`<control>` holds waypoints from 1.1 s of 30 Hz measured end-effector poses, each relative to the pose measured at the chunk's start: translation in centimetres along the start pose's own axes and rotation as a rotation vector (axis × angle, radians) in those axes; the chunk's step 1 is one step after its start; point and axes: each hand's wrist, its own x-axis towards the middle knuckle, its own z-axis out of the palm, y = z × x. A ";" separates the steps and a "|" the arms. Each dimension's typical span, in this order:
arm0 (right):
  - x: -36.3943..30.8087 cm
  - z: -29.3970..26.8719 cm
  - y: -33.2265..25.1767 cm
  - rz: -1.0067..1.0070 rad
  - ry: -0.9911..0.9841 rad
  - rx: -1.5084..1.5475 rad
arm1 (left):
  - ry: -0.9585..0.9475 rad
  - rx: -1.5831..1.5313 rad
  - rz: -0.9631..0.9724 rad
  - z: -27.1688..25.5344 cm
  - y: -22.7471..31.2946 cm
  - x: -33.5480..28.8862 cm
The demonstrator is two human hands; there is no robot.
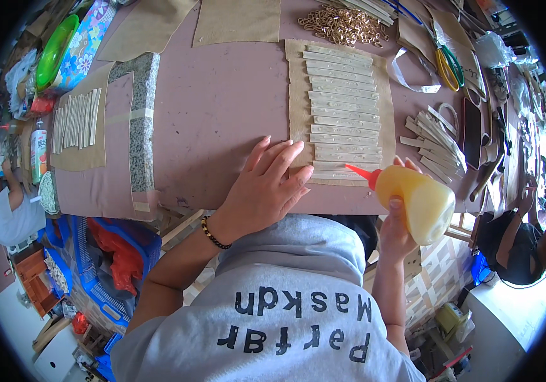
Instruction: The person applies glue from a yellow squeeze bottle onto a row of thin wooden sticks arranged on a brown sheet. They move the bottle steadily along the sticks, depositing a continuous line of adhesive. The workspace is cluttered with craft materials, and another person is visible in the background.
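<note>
My right hand (pixel 399 224) is wrapped round a squeeze bottle (pixel 427 202) of yellowish liquid, held tilted. Its red nozzle (pixel 363 172) points left, at the nearest of several pale narrow strips (pixel 346 138) laid in a row on a tan sheet (pixel 299 95). Small glossy drops dot the strips. Whether the nozzle tip touches a strip, I cannot tell. My left hand (pixel 268 181) lies with its fingers stretched out at the sheet's near left corner, holding nothing.
Gold-coloured metal rings (pixel 343 25) are heaped beyond the sheet. Scissors (pixel 449 67) and loose strips (pixel 435 143) lie to the right. Leftward are a speckled slab (pixel 145 95) and a second sheet with strips (pixel 77 121). People (pixel 15 213) sit at both sides; blue baskets (pixel 98 267) stand below the table edge.
</note>
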 end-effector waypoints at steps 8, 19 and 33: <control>-0.2 1.0 -0.2 -0.013 -0.035 0.065 | -0.015 0.002 -0.016 -0.1 0.1 0.1; 0.7 -3.1 0.2 -0.037 0.157 -0.029 | -0.009 0.005 -0.024 -0.1 0.3 0.2; 0.4 -2.6 -0.1 -0.001 0.096 0.017 | -0.003 0.014 -0.029 -0.2 0.4 0.2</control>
